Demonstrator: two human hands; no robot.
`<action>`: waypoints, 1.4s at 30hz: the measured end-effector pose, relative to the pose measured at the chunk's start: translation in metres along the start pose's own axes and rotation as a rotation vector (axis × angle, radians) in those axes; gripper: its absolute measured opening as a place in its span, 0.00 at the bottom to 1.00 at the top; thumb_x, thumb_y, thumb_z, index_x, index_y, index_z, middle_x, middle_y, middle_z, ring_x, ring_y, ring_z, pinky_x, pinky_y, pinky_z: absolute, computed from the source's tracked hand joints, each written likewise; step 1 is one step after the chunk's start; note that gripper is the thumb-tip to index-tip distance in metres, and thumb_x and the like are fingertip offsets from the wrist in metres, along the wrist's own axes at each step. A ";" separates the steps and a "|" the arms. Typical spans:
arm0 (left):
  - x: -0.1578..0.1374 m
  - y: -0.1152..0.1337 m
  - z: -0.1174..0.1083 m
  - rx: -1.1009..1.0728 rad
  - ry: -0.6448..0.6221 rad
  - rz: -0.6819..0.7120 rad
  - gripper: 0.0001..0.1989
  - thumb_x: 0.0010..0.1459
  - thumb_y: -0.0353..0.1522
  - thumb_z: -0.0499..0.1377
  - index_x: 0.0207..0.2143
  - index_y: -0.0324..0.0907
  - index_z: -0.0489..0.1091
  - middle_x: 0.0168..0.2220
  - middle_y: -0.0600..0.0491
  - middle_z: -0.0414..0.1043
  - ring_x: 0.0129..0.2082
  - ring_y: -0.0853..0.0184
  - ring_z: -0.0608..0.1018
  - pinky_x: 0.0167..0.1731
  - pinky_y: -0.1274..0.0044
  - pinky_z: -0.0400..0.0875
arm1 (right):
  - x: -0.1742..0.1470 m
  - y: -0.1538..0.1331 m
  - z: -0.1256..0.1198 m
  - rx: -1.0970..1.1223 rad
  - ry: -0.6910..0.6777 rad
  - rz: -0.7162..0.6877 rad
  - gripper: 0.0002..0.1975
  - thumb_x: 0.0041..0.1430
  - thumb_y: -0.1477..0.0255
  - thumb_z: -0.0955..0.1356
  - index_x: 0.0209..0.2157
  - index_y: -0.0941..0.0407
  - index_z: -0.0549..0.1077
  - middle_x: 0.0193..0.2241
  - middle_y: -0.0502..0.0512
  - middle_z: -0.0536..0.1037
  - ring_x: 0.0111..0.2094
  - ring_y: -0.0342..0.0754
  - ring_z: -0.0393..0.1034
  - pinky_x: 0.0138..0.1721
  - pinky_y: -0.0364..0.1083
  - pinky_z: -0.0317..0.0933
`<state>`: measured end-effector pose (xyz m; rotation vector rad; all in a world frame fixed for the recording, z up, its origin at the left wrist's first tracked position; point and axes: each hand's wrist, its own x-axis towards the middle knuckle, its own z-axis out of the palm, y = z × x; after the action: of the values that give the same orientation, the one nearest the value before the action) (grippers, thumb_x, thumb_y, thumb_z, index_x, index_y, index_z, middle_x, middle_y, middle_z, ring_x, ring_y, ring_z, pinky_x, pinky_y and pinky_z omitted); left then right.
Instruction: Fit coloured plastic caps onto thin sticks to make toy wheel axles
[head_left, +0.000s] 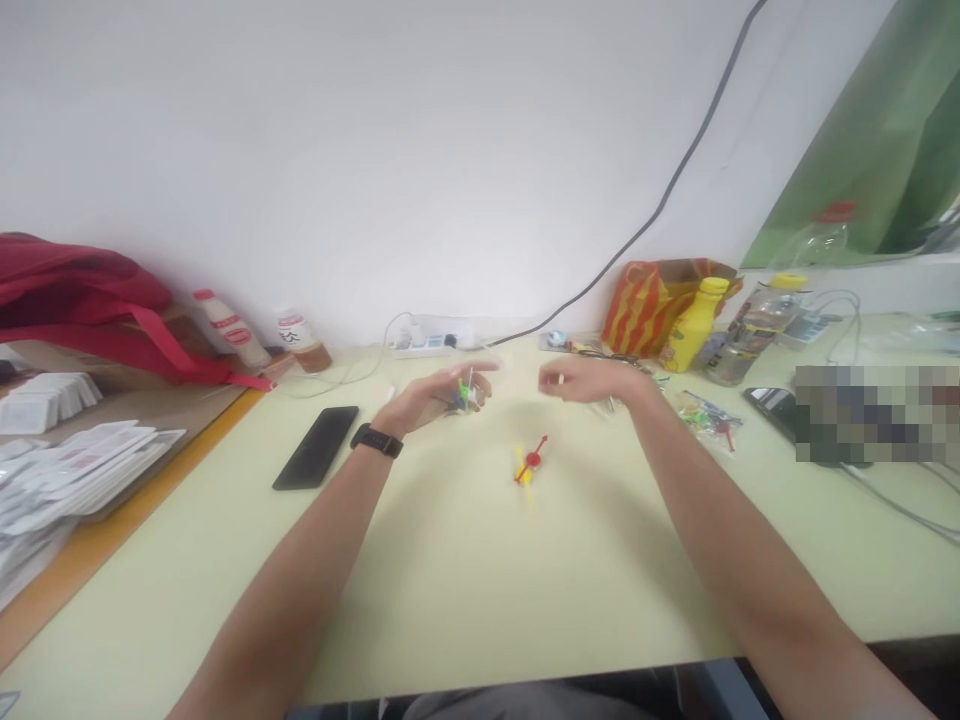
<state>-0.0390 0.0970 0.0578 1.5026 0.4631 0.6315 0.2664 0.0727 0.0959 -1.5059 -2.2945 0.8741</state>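
Note:
My left hand (pixel 450 390), with a dark watch on its wrist, is raised over the middle of the table with the index finger stretched out. Its other fingers are closed around small green, blue and white plastic pieces (pixel 464 396). Opposite it, my right hand (pixel 581 380) hangs with fingers curled down and slightly blurred; whatever they may hold is hidden. Between the hands lies a gap with a pale smear. Nearer to me, a red plastic arrow (pixel 533 459) lies across a yellow plastic arrow (pixel 525 477) on the table.
A black phone (pixel 316 448) lies left of my left hand. Small plastic bags with colourful parts (pixel 709 420) lie to the right. Behind them stand a yellow bottle (pixel 694 325), a clear bottle (pixel 754 330) and a striped bag (pixel 637 310). Card stacks (pixel 97 465) occupy the left.

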 end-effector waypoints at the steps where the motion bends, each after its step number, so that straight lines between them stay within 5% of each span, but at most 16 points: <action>1: 0.000 -0.001 -0.002 -0.019 0.001 0.006 0.31 0.64 0.47 0.55 0.63 0.40 0.69 0.46 0.40 0.73 0.41 0.56 0.76 0.46 0.66 0.68 | 0.004 0.005 0.007 0.034 -0.187 0.087 0.14 0.56 0.58 0.75 0.33 0.55 0.77 0.31 0.57 0.80 0.27 0.49 0.75 0.31 0.47 0.67; 3: 0.000 -0.002 -0.003 -0.032 -0.003 0.007 0.31 0.64 0.47 0.56 0.63 0.39 0.69 0.46 0.40 0.73 0.41 0.56 0.76 0.46 0.66 0.68 | 0.011 0.008 0.023 0.115 -0.446 0.174 0.21 0.54 0.51 0.75 0.37 0.55 0.76 0.28 0.55 0.79 0.24 0.48 0.75 0.30 0.47 0.69; 6: 0.000 0.000 -0.003 -0.019 -0.012 -0.006 0.30 0.65 0.47 0.56 0.63 0.40 0.69 0.46 0.40 0.73 0.42 0.56 0.76 0.47 0.65 0.68 | 0.021 0.002 0.045 0.144 -0.552 0.135 0.27 0.53 0.48 0.74 0.44 0.55 0.75 0.30 0.53 0.79 0.26 0.46 0.75 0.31 0.45 0.69; 14: -0.001 0.004 0.001 0.058 -0.012 -0.027 0.28 0.65 0.46 0.57 0.62 0.42 0.70 0.46 0.42 0.74 0.42 0.58 0.76 0.47 0.67 0.67 | 0.035 -0.014 0.067 0.152 -0.727 -0.259 0.08 0.54 0.69 0.72 0.32 0.60 0.78 0.26 0.52 0.80 0.26 0.42 0.69 0.28 0.41 0.61; 20: -0.002 0.006 -0.002 0.107 -0.005 -0.041 0.28 0.65 0.46 0.57 0.63 0.43 0.70 0.47 0.42 0.74 0.44 0.57 0.75 0.46 0.68 0.68 | 0.018 -0.004 0.024 0.365 -0.401 -0.236 0.13 0.55 0.64 0.75 0.34 0.60 0.80 0.29 0.56 0.83 0.30 0.46 0.76 0.36 0.44 0.70; 27: -0.002 0.006 0.002 0.116 -0.004 -0.038 0.28 0.65 0.45 0.57 0.63 0.43 0.69 0.46 0.43 0.74 0.42 0.58 0.75 0.44 0.69 0.68 | -0.023 -0.007 -0.030 0.468 0.313 -0.173 0.15 0.56 0.58 0.77 0.34 0.57 0.80 0.34 0.59 0.84 0.38 0.53 0.81 0.45 0.51 0.75; 30: 0.000 0.006 0.006 0.114 -0.017 -0.062 0.28 0.64 0.46 0.58 0.63 0.44 0.70 0.46 0.43 0.74 0.42 0.59 0.74 0.43 0.70 0.67 | -0.036 -0.020 -0.038 0.482 0.514 -0.218 0.17 0.54 0.57 0.78 0.35 0.56 0.80 0.32 0.58 0.84 0.37 0.54 0.81 0.44 0.52 0.75; 42: 0.006 -0.002 0.018 0.091 0.003 -0.079 0.31 0.60 0.47 0.60 0.62 0.44 0.70 0.44 0.44 0.75 0.39 0.59 0.75 0.41 0.70 0.67 | -0.042 -0.058 -0.024 0.379 0.391 -0.338 0.07 0.59 0.67 0.75 0.32 0.56 0.79 0.29 0.56 0.82 0.37 0.53 0.80 0.41 0.50 0.74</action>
<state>-0.0225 0.0874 0.0569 1.5612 0.5575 0.5572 0.2541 0.0264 0.1543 -0.9879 -1.8893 0.7802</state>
